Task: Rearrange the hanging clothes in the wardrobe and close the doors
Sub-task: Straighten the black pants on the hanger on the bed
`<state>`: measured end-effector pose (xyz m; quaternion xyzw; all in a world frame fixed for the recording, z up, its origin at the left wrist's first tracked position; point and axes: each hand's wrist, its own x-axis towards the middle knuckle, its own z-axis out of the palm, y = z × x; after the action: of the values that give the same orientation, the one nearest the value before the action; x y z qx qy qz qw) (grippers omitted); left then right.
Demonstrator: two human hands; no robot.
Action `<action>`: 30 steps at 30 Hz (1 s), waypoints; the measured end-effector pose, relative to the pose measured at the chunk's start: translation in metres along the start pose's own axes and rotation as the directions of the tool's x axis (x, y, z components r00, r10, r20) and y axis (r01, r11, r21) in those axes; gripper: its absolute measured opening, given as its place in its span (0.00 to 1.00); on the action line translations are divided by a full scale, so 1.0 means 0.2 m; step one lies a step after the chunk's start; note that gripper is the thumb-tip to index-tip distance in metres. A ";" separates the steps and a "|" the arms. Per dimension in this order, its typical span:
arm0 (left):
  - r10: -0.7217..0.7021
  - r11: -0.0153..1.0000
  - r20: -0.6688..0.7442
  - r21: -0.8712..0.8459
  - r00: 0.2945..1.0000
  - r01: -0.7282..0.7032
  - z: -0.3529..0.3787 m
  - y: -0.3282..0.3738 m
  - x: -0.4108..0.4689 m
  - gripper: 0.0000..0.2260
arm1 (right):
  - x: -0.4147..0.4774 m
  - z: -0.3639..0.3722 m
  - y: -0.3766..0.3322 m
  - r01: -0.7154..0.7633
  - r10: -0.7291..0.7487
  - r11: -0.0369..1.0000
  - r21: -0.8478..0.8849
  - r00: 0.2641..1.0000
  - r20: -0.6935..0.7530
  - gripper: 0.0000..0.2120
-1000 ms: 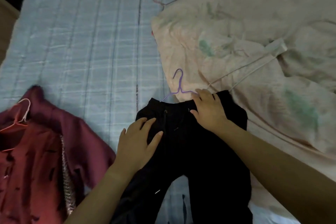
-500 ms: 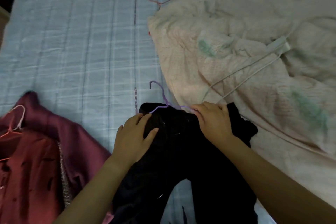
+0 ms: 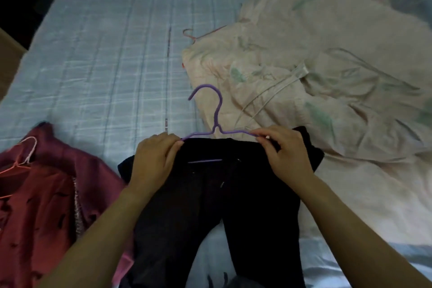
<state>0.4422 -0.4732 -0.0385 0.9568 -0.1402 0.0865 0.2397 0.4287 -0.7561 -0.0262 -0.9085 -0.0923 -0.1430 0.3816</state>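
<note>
Black trousers [image 3: 210, 206] drape a thin purple hanger [image 3: 216, 114], left hand [image 3: 152, 161] and right hand [image 3: 288, 156] pinching its sloped ends.

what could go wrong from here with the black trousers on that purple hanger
The black trousers look only loosely hung over the purple hanger, so they may slide off when lifted. The left hand and right hand pinch just its thin wire ends, so it could twist. Its hook sits by the peach quilt and might snag it.
</note>
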 end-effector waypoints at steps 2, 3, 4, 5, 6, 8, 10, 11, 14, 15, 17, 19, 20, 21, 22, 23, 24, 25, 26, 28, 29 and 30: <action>-0.040 0.999 -0.054 -0.008 0.998 0.040 -0.05 0.04 -0.09 0.17 | -0.05 -0.03 -0.02 0.047 -0.047 0.999 0.006 0.999 -0.001 0.09; -0.067 0.998 -0.084 -0.008 0.994 0.067 -0.08 0.05 -0.15 0.17 | -0.07 -0.03 -0.04 0.082 -0.082 0.997 -0.002 0.997 0.000 0.10; -0.100 0.995 -0.113 -0.007 0.988 0.100 -0.11 0.05 -0.20 0.17 | -0.09 -0.03 -0.06 0.116 -0.116 0.993 -0.031 0.993 0.001 0.12; -0.135 0.991 -0.142 -0.003 0.980 0.136 -0.15 0.06 -0.26 0.17 | -0.11 -0.03 -0.08 0.146 -0.146 0.986 -0.080 0.989 0.003 0.14; -0.168 0.985 -0.172 0.006 0.971 0.171 -0.19 0.05 -0.32 0.17 | -0.12 -0.03 -0.09 0.166 -0.167 0.976 -0.138 0.986 0.001 0.16; -0.213 0.973 -0.223 0.044 0.951 0.228 -0.27 0.05 -0.45 0.17 | -0.14 -0.01 -0.11 0.161 -0.164 0.963 -0.215 0.986 0.006 0.22; -0.247 0.956 -0.268 0.090 0.931 0.279 -0.34 0.04 -0.58 0.16 | -0.16 0.01 -0.14 0.119 -0.106 0.982 -0.146 0.990 0.093 0.28; -0.262 0.946 -0.293 0.109 0.920 0.305 -0.37 0.05 -0.65 0.16 | -0.16 0.03 -0.15 0.110 -0.097 0.991 -0.074 0.981 0.166 0.29; -0.304 0.916 -0.356 0.144 0.883 0.374 -0.44 0.07 -0.87 0.16 | -0.20 0.12 -0.22 0.200 -0.194 0.980 0.013 0.929 0.316 0.30; -0.321 0.908 -0.373 0.141 0.871 0.395 -0.47 0.07 -0.94 0.15 | -0.22 0.15 -0.25 0.228 -0.221 0.973 0.018 0.915 0.338 0.30; -0.356 0.893 -0.398 0.122 0.846 0.433 -0.51 0.08 -1.09 0.15 | -0.27 0.20 -0.33 0.253 -0.251 0.966 0.044 0.895 0.368 0.29; -0.389 0.878 -0.428 0.096 0.815 0.470 -0.55 0.08 -1.24 0.15 | -0.33 0.26 -0.41 0.318 -0.323 0.945 0.075 0.870 0.372 0.28; -0.409 0.867 -0.445 0.083 0.796 0.492 -0.57 0.09 -1.31 0.15 | -0.36 0.29 -0.46 0.364 -0.367 0.928 0.081 0.853 0.370 0.27; -0.430 0.854 -0.460 0.071 0.777 0.515 -0.59 0.10 -1.39 0.15 | -0.39 0.32 -0.51 0.406 -0.409 0.910 0.088 0.835 0.367 0.26; -0.450 0.843 -0.473 0.055 0.757 0.536 -0.61 0.10 -1.47 0.15 | -0.42 0.36 -0.57 0.449 -0.453 0.888 0.100 0.816 0.359 0.24; -0.470 0.833 -0.484 0.035 0.738 0.553 -0.64 0.10 -1.56 0.16 | -0.46 0.40 -0.63 0.493 -0.501 0.862 0.116 0.794 0.344 0.22; -0.490 0.822 -0.494 0.012 0.719 0.569 -0.67 0.10 -1.65 0.16 | -0.51 0.43 -0.70 0.534 -0.547 0.834 0.137 0.771 0.327 0.20; -0.509 0.810 -0.505 -0.008 0.697 0.586 -0.71 0.10 -1.76 0.16 | -0.56 0.48 -0.78 0.566 -0.588 0.807 0.168 0.745 0.317 0.17; -0.526 0.797 -0.521 -0.024 0.673 0.604 -0.75 0.10 -1.86 0.16 | -0.62 0.51 -0.87 0.589 -0.623 0.781 0.206 0.717 0.312 0.16; -0.563 0.757 -0.559 -0.053 0.609 0.651 -0.84 0.09 -2.10 0.16 | -0.77 0.59 -1.08 0.615 -0.678 0.735 0.285 0.664 0.316 0.14; -0.586 0.730 -0.578 -0.071 0.568 0.680 -0.89 0.09 -2.23 0.16 | -0.84 0.63 -1.19 0.626 -0.703 0.711 0.321 0.636 0.317 0.14; -0.610 0.698 -0.595 -0.092 0.523 0.710 -0.94 0.08 -2.37 0.17 | -0.92 0.67 -1.30 0.637 -0.729 0.684 0.356 0.608 0.315 0.13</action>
<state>-0.0287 -0.2889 0.0210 0.8774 0.3222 0.2892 0.2066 0.2084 -0.4902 -0.0031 -0.7655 -0.5300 -0.0628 0.3593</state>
